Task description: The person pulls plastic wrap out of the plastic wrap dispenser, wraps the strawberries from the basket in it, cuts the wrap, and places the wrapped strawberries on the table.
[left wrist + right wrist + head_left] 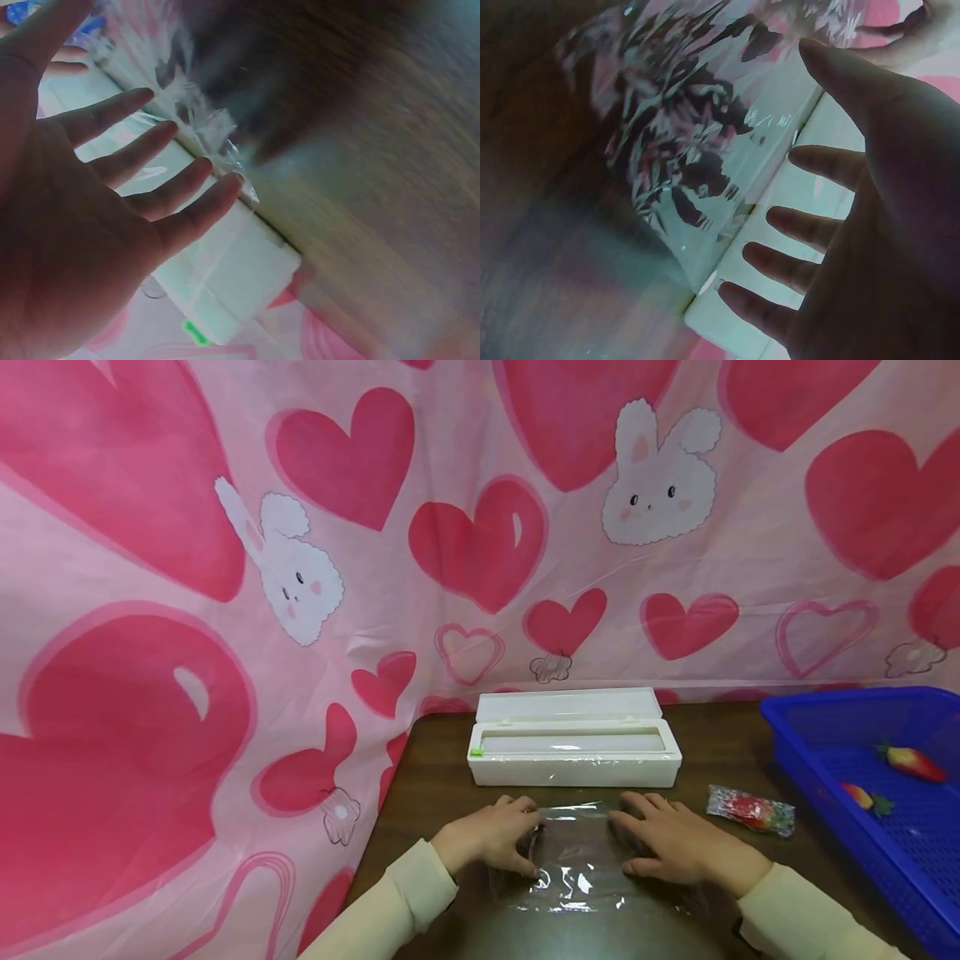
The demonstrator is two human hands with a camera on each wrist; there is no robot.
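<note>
A sheet of clear cling film (573, 860) lies over the dark wooden table, wrinkled and shiny, in front of a white cling film dispenser (577, 771) with its lid tipped back. My left hand (495, 837) is at the sheet's left side, its fingers spread and loosely extended in the left wrist view. On the other side my right hand (675, 839) has its fingers apart too, fingertips right at the film's right edge. Crumpled folds of the film (682, 142) show between the hands in the right wrist view. Neither hand grips anything.
Right of the dispenser lies a strawberry wrapped in clear film (750, 810). A blue plastic basket (832, 802) at the far right holds a strawberry (915, 764) and another strawberry (857, 795). A pink heart-patterned cloth (465, 635) hangs behind and left of the table (427, 760).
</note>
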